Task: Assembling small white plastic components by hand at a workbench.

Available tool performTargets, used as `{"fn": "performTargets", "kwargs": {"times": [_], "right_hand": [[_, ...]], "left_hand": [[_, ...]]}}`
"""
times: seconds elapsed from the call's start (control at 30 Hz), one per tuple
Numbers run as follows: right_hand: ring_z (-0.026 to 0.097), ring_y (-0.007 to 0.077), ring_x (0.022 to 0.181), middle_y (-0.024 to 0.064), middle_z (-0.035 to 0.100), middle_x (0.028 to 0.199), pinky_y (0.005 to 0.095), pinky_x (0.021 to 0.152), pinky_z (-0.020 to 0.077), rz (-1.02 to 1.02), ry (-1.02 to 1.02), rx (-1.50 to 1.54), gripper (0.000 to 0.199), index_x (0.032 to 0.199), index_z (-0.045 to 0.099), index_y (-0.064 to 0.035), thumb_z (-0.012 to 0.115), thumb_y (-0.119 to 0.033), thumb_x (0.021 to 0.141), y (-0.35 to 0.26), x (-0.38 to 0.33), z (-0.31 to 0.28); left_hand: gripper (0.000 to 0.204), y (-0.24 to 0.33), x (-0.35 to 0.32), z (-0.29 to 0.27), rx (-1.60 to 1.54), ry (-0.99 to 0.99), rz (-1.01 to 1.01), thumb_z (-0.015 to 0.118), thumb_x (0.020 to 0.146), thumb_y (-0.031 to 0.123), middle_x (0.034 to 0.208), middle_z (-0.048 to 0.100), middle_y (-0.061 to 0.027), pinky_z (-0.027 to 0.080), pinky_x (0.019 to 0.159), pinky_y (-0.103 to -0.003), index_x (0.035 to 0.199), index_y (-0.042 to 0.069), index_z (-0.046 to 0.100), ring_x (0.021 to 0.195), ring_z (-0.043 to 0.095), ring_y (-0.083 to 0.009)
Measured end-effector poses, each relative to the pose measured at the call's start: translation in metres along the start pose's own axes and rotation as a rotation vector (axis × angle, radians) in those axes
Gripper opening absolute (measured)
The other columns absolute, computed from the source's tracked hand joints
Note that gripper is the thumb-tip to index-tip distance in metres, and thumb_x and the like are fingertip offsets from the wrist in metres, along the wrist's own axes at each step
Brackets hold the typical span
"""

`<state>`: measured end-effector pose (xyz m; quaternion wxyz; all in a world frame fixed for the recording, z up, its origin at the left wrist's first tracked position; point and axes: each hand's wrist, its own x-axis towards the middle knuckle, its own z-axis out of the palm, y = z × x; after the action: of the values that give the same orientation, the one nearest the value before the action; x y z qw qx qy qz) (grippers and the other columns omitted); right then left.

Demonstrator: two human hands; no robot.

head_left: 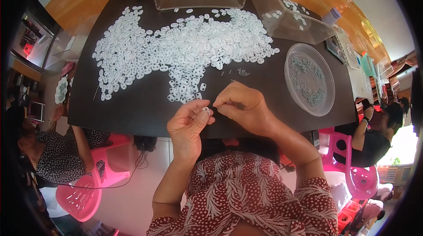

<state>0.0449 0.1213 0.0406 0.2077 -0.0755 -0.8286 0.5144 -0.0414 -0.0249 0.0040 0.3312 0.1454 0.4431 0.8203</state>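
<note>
At the far left we see a seated person in a dark spotted top (55, 156) beside a pink plastic stool (86, 192). On the black table (132, 112) a broad heap of small white plastic rings (176, 50) spreads across the top. At the table's near edge our left hand (189, 123) pinches one small white ring piece (206, 110) between thumb and forefinger. Just beside it, our right hand (244, 106) is closed narrow, fingertips pinched and touching that piece; whether it holds anything of its own we cannot tell. A few small grey metal pins (241, 73) lie behind the hands. Further right stands a round clear plastic dish (294, 87) holding more grey pins. At the far right a person in black (372, 141) sits on a pink chair (348, 165).
</note>
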Motion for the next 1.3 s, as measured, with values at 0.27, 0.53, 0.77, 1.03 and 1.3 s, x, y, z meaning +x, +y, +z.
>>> {"fn": "performTargets", "kwargs": {"times": [0.27, 0.53, 0.77, 1.03, 1.3], "right_hand": [[0.052, 0.0106, 0.068, 0.0020, 0.055, 0.074, 0.0253, 0.060, 0.0425, 0.093, -0.011, 0.088, 0.009, 0.087, 0.066, -0.0040, 0.067, 0.000, 0.079, -0.005, -0.003, 0.004], [0.049, 0.0066, 0.063, 0.0013, 0.053, 0.078, 0.0230, 0.055, 0.0419, 0.136, -0.009, 0.097, 0.010, 0.089, 0.064, -0.0034, 0.069, -0.003, 0.080, -0.004, -0.004, 0.009], [0.049, 0.0079, 0.064, 0.0020, 0.053, 0.079, 0.0242, 0.056, 0.0426, 0.124, -0.013, 0.047, 0.010, 0.088, 0.063, -0.0032, 0.069, -0.002, 0.080, -0.002, -0.004, 0.011], [0.050, 0.0095, 0.064, 0.0032, 0.054, 0.078, 0.0250, 0.056, 0.0430, 0.116, -0.027, 0.015, 0.011, 0.088, 0.063, -0.0034, 0.069, -0.002, 0.079, -0.002, -0.005, 0.012], [0.049, 0.0080, 0.062, 0.0024, 0.053, 0.075, 0.0244, 0.054, 0.0423, 0.110, -0.022, 0.016, 0.011, 0.089, 0.063, -0.0030, 0.069, -0.002, 0.079, -0.001, -0.006, 0.015]], "left_hand": [[0.014, -0.003, -0.005, 0.001, 0.058, -0.014, 0.010, 0.064, 0.089, 0.006, 0.087, 0.062, -0.0050, 0.051, 0.067, -0.022, 0.101, -0.002, 0.062, 0.076, 0.059, -0.0098], [0.014, -0.006, -0.006, 0.002, 0.129, 0.005, 0.056, 0.065, 0.088, 0.006, 0.085, 0.062, -0.0038, 0.049, 0.066, -0.021, 0.097, -0.004, 0.064, 0.071, 0.056, -0.0094], [0.014, -0.006, -0.008, -0.001, 0.145, 0.010, 0.052, 0.065, 0.088, 0.006, 0.087, 0.063, -0.0046, 0.049, 0.066, -0.021, 0.097, -0.004, 0.064, 0.072, 0.057, -0.0093], [0.013, -0.006, -0.008, -0.003, 0.165, 0.015, 0.038, 0.064, 0.088, 0.006, 0.085, 0.064, -0.0052, 0.048, 0.065, -0.020, 0.096, -0.004, 0.064, 0.071, 0.057, -0.0095], [0.011, -0.011, -0.012, -0.003, 0.299, 0.018, 0.137, 0.064, 0.089, 0.005, 0.083, 0.060, -0.0033, 0.048, 0.063, -0.020, 0.094, -0.005, 0.064, 0.070, 0.055, -0.0082]]}}
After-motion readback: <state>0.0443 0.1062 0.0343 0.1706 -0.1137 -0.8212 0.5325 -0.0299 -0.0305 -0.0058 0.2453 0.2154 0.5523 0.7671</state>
